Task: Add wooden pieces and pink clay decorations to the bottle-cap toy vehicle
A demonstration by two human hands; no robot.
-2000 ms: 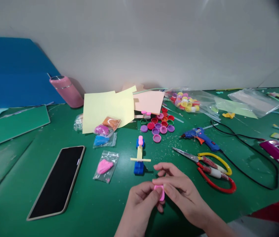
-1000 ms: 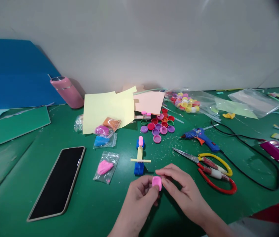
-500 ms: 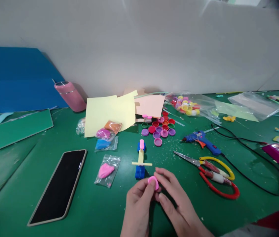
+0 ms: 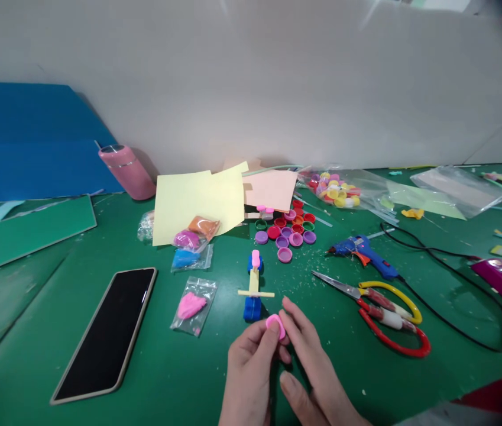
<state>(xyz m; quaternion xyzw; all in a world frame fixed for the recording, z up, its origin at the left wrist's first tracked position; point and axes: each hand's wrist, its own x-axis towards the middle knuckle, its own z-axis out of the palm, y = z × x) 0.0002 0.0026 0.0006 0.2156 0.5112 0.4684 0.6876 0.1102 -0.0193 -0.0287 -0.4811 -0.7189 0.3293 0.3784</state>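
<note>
Between the thumb and fingers of my left hand (image 4: pixel 249 362) is a small flattened piece of pink clay (image 4: pixel 277 321). Its lower side is hidden by the thumb. My right hand (image 4: pixel 315 355) lies close against the right edge of that clay, fingers stretched out and the thumb held well apart from them. Just beyond my hands stands a small model (image 4: pixel 253 283) with blue blocks at both ends, a pale stick laid crosswise and a pink piece on its far end. To the left, more pink clay (image 4: pixel 191 306) sits in a clear bag.
Scissors (image 4: pixel 388 307) and a blue glue gun (image 4: pixel 361 253) with a black cord lie right. A phone (image 4: pixel 105 334) rests left. Several bottle caps (image 4: pixel 284 255), yellow paper (image 4: pixel 197 198), clay bags (image 4: pixel 187 258) and a pink tumbler (image 4: pixel 129 173) are farther back.
My right thumb has moved down and away from the clay, and the right fingers have straightened. My left hand keeps its pinch on the clay, almost in place.
</note>
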